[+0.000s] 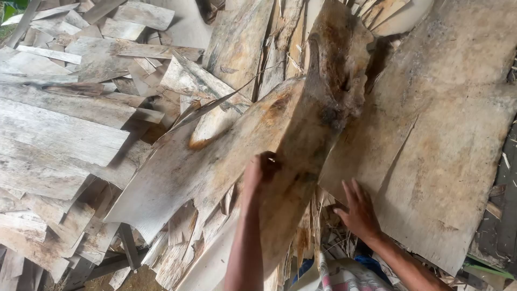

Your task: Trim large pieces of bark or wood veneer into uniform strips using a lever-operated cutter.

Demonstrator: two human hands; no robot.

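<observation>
My left hand (257, 173) grips the near edge of a long, stained sheet of thin wood veneer (226, 145) and holds it raised and tilted over the pile. A darker, ragged strip of the sheet (334, 75) rises toward the top of the view. My right hand (358, 211) rests with fingers spread on the lower edge of a wide pale veneer sheet (447, 134) lying flat at the right.
Many grey, weathered veneer sheets and strips (59, 118) lie heaped at the left and back. Splintered scraps (177, 242) stick out below the raised sheet. A dark floor edge (501, 226) shows at the far right, and patterned cloth (344, 277) at the bottom.
</observation>
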